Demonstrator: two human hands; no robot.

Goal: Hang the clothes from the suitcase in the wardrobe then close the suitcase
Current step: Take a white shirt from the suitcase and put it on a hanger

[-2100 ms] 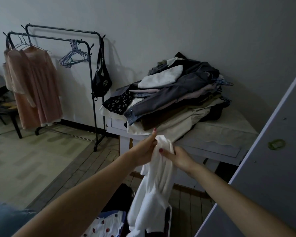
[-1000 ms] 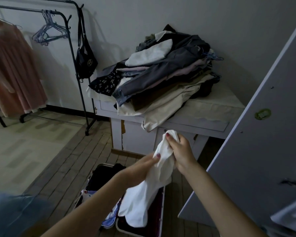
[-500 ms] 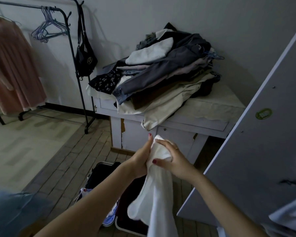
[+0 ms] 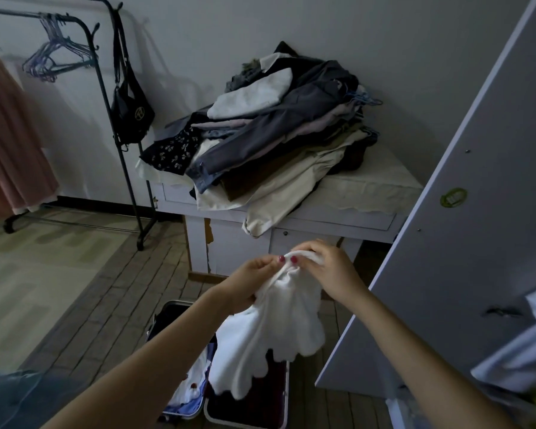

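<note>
My arms are bare to the edge of the view, with no sleeves, watch or bracelets. My left hand [image 4: 254, 280] and my right hand [image 4: 328, 267] have thumbnails painted dark red. I see no rings.

left hand [image 4: 252, 281], right hand [image 4: 328, 269], fingers pinching

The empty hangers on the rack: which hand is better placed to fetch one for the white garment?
Probably the left hand: the hangers hang on the left side. The right hand could hold the white garment.
</note>
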